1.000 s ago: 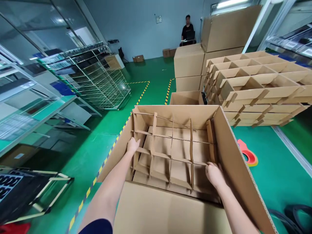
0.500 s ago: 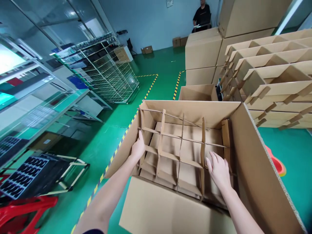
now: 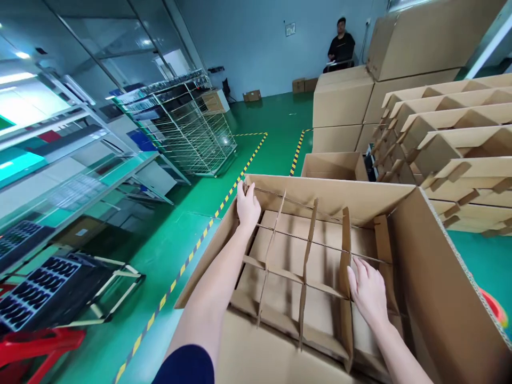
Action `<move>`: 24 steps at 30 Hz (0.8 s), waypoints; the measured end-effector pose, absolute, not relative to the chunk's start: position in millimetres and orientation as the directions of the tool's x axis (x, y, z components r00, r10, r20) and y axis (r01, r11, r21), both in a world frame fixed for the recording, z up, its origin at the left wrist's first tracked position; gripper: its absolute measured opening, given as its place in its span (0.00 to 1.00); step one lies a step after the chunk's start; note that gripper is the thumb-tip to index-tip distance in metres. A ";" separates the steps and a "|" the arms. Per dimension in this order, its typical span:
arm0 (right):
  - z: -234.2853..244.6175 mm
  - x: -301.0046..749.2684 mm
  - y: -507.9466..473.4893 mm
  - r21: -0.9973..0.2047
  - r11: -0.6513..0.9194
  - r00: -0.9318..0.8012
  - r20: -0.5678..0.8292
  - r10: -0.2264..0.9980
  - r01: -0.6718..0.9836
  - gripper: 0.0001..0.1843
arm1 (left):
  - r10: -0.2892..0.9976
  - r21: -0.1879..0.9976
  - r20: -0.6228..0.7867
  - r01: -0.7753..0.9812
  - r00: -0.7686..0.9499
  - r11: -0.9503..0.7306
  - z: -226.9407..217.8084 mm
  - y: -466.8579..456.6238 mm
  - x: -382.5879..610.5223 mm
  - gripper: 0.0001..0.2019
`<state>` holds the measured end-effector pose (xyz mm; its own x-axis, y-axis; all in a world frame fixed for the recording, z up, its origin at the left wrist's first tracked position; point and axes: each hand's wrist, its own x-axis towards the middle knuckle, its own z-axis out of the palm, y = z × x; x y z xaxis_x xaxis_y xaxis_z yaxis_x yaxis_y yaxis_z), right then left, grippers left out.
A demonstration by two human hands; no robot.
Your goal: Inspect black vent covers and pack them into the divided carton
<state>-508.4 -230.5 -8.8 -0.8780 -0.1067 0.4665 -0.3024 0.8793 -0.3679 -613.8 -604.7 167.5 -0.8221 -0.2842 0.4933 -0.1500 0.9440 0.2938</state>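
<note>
Green factory floor (image 3: 192, 213) surrounds the open carton (image 3: 440, 277) holding a cardboard divider grid (image 3: 304, 256), with the left hand (image 3: 248, 205) laid open on its far-left corner and the right hand (image 3: 368, 292) flat on a near-right strip, neither gripping; seating it likely needs even downward pressure.

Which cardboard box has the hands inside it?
The big open box nearest the camera, with the cardboard divider grid inside. The left hand and right hand reach into it; the other boxes stand behind, untouched.
</note>
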 end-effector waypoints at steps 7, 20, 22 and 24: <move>-18.5 -506.5 -212.7 -0.405 0.867 -0.898 0.429 -0.100 -0.290 0.33 | -0.291 0.331 0.299 -0.187 -0.909 0.925 132.3 -623.1 -603.8 0.37; -16.9 -510.7 -203.9 -0.442 0.876 -0.930 0.367 -0.021 -0.194 0.24 | -0.252 0.206 0.174 -0.215 -0.952 0.955 60.6 -626.1 -622.5 0.34; -14.6 -511.9 -197.8 -0.449 0.886 -0.928 0.369 0.062 -0.119 0.24 | -0.226 0.204 0.237 -0.179 -0.945 0.962 58.5 -619.5 -624.0 0.30; -15.2 -513.3 -191.5 -0.452 0.891 -0.924 0.356 0.141 -0.038 0.24 | -0.167 0.206 0.326 -0.102 -0.931 0.973 59.3 -608.2 -628.3 0.26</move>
<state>-513.3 -191.5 -15.2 -0.9238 0.1410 0.3560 -0.0379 0.8914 -0.4516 -628.3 -608.2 59.3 -0.9305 -0.1670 0.3259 -0.1023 0.9731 0.2064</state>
